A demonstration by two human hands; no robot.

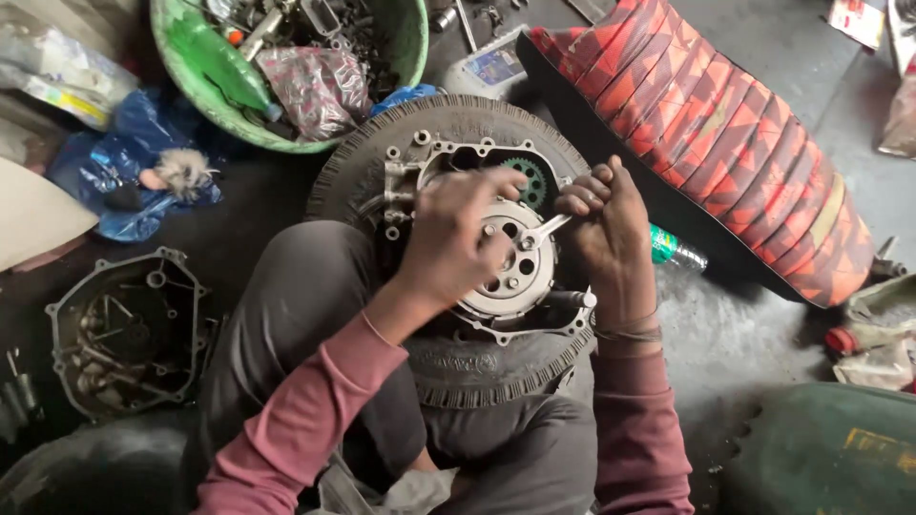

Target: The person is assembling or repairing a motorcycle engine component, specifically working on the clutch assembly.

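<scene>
The round silver clutch plate sits in the grey engine case, cradled in a black tyre on the floor. Right-hand fingers are closed on a steel spanner — best kept square on the bolt — while the left hand is pressed, curled, on the plate.

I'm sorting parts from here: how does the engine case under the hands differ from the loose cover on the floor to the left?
The engine case rests on a tyre, pale metal, with a round clutch plate and a gear in it. The loose cover lies flat on the floor, dark and grimy. The left hand rests on the case and the right hand holds a spanner to it; the cover lies untouched. Both have lugged, bolt-holed rims.
</scene>
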